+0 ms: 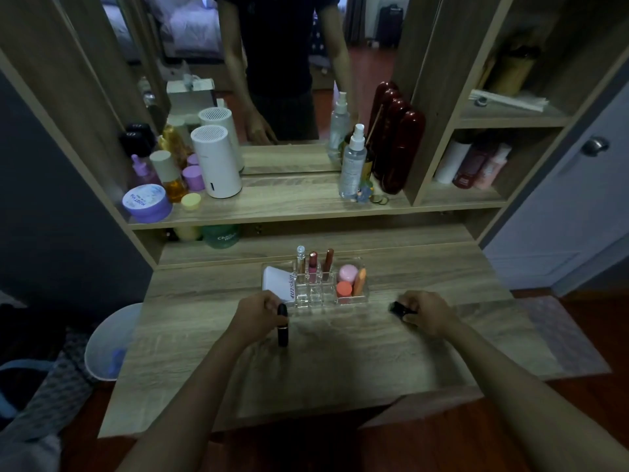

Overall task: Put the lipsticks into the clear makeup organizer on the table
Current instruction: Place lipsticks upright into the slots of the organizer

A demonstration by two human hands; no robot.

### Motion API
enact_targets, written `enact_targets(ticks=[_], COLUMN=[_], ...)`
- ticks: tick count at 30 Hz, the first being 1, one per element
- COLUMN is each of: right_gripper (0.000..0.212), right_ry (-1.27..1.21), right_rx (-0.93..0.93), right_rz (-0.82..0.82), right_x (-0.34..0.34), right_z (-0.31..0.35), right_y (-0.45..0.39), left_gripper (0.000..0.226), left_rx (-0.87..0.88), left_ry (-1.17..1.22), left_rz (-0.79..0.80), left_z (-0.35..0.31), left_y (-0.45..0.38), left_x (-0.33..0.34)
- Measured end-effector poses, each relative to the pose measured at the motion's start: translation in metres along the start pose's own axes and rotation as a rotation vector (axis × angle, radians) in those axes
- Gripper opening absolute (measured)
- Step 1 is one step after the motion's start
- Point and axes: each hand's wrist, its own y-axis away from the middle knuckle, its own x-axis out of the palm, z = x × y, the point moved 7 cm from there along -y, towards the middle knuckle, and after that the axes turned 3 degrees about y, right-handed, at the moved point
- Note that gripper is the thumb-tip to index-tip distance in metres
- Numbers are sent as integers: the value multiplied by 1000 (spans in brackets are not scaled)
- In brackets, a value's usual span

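Note:
The clear makeup organizer (364, 296) sits mid-table. Three lipsticks (313, 264) stand upright in its back slots; the front slots look empty. A white tube (275, 282) lies in its left part, and pink and orange items (348, 279) fill the right part. My left hand (260, 313) is closed on a black lipstick (282, 327), held upright just in front of the organizer's left corner. To the right of the organizer, my right hand (427, 315) grips a second black lipstick (401, 310), which points left.
The wooden table (340, 362) carries only the organizer. A shelf (289, 202) above holds jars, bottles, a white cylinder (214, 161) and a spray bottle (352, 165) before a mirror. A white bin (109, 342) stands left of the table.

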Motion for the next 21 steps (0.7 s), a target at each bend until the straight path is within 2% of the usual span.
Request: enact_targets(ticks=[3,5,8,11,17,21], right_gripper=[27,17,24,9,26,36], right_ry=[-61,-109,-203,-216,-305,-253], right_rx=[-27,-55,-78,-161,-330,-410], right_rz=[-15,-17,-31,-73,-128,-103], right_x=[-10,-17,-30,-46,-69,-60], right_z=[8,16,30,51,105,137], right_y=[6,11,17,20,17,6], left_gripper=[19,22,22,21,24,24], left_rx=[37,57,69,96,172,182], left_ry=[22,36,76,133,225,247], left_rz=[-9,-27,-60,-119,-230,-292], left_z=[-9,-18,-29,-37,-48,-50], left_y=[1,0,-3,-8,-16,-20], left_x=[-2,-4,-9,-18,-40,-45])
